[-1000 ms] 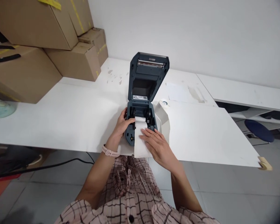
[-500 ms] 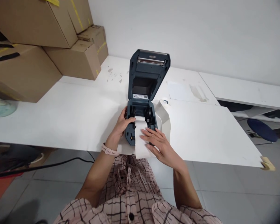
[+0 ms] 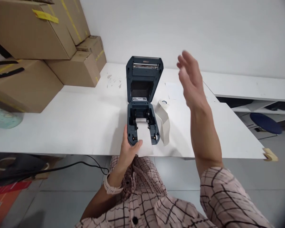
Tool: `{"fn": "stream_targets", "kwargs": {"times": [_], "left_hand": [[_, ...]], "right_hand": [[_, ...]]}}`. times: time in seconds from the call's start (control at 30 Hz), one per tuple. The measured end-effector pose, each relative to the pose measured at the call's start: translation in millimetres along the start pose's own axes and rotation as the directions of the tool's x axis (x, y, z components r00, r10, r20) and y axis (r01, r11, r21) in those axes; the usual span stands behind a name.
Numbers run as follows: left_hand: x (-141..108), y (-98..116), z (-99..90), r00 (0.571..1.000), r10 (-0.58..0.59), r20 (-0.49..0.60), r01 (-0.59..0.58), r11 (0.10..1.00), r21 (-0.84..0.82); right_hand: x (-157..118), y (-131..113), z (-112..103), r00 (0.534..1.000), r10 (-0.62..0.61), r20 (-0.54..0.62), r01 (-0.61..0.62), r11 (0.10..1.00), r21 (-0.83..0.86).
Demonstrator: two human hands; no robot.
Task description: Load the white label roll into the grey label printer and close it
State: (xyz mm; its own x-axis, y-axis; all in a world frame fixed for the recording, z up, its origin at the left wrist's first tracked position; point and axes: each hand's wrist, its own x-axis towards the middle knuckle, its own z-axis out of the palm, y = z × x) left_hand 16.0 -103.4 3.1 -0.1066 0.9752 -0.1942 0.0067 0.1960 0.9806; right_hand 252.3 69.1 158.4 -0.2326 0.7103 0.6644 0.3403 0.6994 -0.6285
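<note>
A dark blue label printer (image 3: 130,128) stands at the table's front edge with its lid (image 3: 143,79) raised. White label paper (image 3: 144,134) runs from inside it, out over the front. My left hand (image 3: 127,149) is at the printer's front left corner, fingers along its side, thumb pressing the paper at the front. My right hand (image 3: 192,80) is up in the air to the right of the lid, fingers stretched out and holding nothing. Beside the printer's right side lies a loose strip of pale backing paper (image 3: 165,125), with a small roll end (image 3: 163,103) behind it.
Cardboard boxes (image 3: 38,82) are stacked at the left of the white table (image 3: 90,126). A greenish see-through container (image 3: 4,117) stands at the left edge. A blue stool (image 3: 266,123) is beyond the table on the right. A black cable (image 3: 73,164) hangs below the front edge.
My right hand has left the paper and risen to the right, beside the lid. My left thumb has moved from the paper near the roll to its front end.
</note>
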Motion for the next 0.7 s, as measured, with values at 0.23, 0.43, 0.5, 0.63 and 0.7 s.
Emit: {"fn": "stream_targets", "kwargs": {"times": [0.23,0.43,0.5,0.63,0.7], "left_hand": [[-20.2,-12.5,-14.6,0.999,0.037,0.039,-0.038,0.999,0.027],[-10.6,1.5,-19.6,0.951,0.232,-0.206,-0.251,0.966,-0.068],[-2.9,11.2,-16.7,0.927,0.293,-0.236,-0.314,0.948,-0.055],[16.0,26.7,-5.1,0.950,0.246,-0.194,-0.259,0.965,-0.045],[23.2,29.2,0.8,0.982,0.153,-0.114,-0.164,0.982,-0.097]], "right_hand": [[38.2,39.1,46.6,0.939,0.292,0.182,-0.321,0.934,0.156],[-86.6,-30.8,50.5,0.974,0.227,0.019,-0.227,0.974,0.003],[-123.9,-40.6,60.3,0.967,0.254,0.011,-0.253,0.965,-0.065],[-170.8,-28.0,90.8,0.928,0.369,-0.048,-0.371,0.928,-0.036],[-182.1,-14.0,103.0,0.891,0.450,-0.066,-0.448,0.893,0.039]]}}
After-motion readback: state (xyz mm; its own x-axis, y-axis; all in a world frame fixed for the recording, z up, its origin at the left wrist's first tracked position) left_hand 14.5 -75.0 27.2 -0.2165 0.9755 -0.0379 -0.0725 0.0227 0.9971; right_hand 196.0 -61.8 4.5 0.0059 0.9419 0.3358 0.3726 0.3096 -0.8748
